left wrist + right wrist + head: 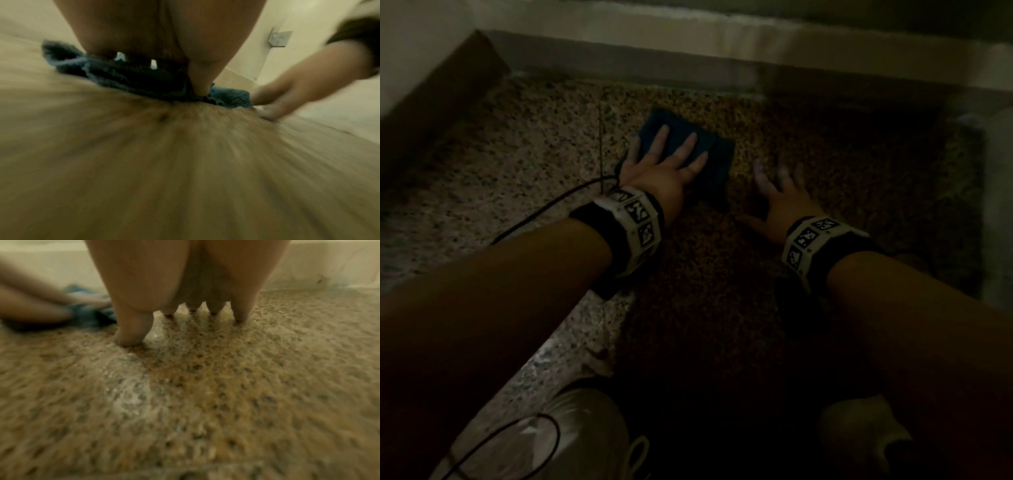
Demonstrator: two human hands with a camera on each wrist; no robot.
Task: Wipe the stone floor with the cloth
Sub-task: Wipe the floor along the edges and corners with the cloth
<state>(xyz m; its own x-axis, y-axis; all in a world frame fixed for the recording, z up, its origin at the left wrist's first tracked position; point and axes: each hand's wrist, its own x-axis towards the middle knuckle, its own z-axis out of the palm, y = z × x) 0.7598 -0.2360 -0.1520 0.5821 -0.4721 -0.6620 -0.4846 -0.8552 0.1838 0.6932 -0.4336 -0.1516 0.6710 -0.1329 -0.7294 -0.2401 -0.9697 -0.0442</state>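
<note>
A dark blue cloth (pixel 717 156) lies flat on the speckled stone floor (pixel 517 164) near the far wall. My left hand (pixel 666 156) presses on it with straight, spread fingers. The left wrist view shows the cloth (pixel 131 76) bunched under the palm, blurred by motion. My right hand (pixel 779 192) rests on the bare floor just right of the cloth, fingers spread and fingertips (pixel 239 318) touching the stone (pixel 205 386). The cloth (pixel 88 316) shows at the left edge of the right wrist view.
A pale wall base (pixel 722 58) runs along the far side, with a corner at the left. A black cable (pixel 544 209) trails from the left wrist across the floor. My light shoes (pixel 571 431) are at the bottom. A metal plate (pixel 280 38) is on the wall.
</note>
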